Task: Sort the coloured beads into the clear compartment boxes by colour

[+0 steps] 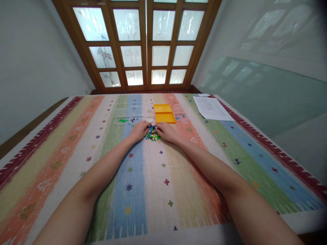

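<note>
A small heap of tiny coloured pieces (153,135), green, blue, yellow, white and dark, lies on the tablecloth between my hands. They look like little building bricks. My left hand (140,130) reaches in from the left, its fingers curled at the heap's far side. From the right, my right hand (166,131) bends its fingers over the heap's edge. Both hands look closed; anything between the fingertips is too small to make out. Just beyond them stands an open yellow case (165,117). Green pieces (123,120) sit in a clear box to the left.
Dark red pieces (133,119) lie in a clear compartment behind my left hand. Blue pieces (181,117) are in another clear box right of the yellow case. Printed paper (212,108) rests at the far right on the striped tablecloth (130,204). Wooden glazed doors stand beyond.
</note>
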Tool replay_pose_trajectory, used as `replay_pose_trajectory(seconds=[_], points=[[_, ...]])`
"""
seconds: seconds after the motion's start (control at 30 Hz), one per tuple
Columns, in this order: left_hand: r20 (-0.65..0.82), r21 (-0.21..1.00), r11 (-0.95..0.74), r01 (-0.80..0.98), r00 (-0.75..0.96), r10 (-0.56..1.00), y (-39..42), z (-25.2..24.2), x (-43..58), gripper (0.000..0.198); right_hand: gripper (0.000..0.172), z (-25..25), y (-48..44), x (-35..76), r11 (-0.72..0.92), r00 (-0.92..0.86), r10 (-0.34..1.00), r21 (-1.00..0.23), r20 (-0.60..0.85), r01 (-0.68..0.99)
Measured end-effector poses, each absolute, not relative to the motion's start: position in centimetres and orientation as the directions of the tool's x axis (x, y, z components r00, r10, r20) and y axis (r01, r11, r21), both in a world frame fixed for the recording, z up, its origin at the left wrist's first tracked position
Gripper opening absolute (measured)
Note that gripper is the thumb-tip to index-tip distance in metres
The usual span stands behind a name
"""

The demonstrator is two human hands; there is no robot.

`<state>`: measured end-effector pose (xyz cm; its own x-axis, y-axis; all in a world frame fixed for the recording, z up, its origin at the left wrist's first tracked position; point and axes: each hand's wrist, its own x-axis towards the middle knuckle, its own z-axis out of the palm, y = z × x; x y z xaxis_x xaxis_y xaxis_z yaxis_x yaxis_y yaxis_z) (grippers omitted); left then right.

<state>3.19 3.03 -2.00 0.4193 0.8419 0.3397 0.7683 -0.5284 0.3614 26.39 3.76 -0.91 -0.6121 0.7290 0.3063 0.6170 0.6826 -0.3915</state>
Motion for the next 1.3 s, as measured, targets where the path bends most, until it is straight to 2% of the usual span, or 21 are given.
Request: replay_pose_trajectory(seconds=[0.1, 0.17, 0.37, 0.57, 0.8, 1.3], points=[[0.361, 0.45, -0.55, 0.704, 0.42, 0.833, 3.0, -2.2, 3.3, 0.034, 0.026, -0.9, 3.5, 26.1, 0.668, -0.598, 0.736, -0.481, 0.316, 0.568], [0.383, 0.498, -0.519, 0.694, 0.361, 0.85, 3.1, -2.2, 3.1, 0.037, 0.025, -0.8, 3.4, 26.1, 0.665, -0.589, 0.739, -0.495, 0.328, 0.559], [0.394, 0.538, -0.431, 0.724, 0.236, 0.888, 3.4, -2.2, 2.0, 0.03, 0.022, -0.5, 3.9, 26.0, 0.742, -0.636, 0.67, -0.351, 0.384, 0.571], [0.377, 0.538, -0.417, 0.732, 0.233, 0.896, 3.3, -2.3, 1.7, 0.03, 0.03, -0.2, 4.9, 24.4, 0.829, -0.762, 0.558, -0.246, 0.329, 0.501], [0.405, 0.507, -0.41, 0.758, 0.211, 0.89, 3.3, -2.5, 0.9, 0.027, 0.028, -0.2, 5.8, 22.7, 0.87, -0.828, 0.484, -0.261, 0.284, 0.419], [0.403, 0.509, -0.382, 0.771, 0.178, 0.898, 3.1, -2.2, 1.1, 0.026, 0.031, -0.1, 3.8, 27.9, 0.857, -0.822, 0.505, -0.266, 0.263, 0.442]])
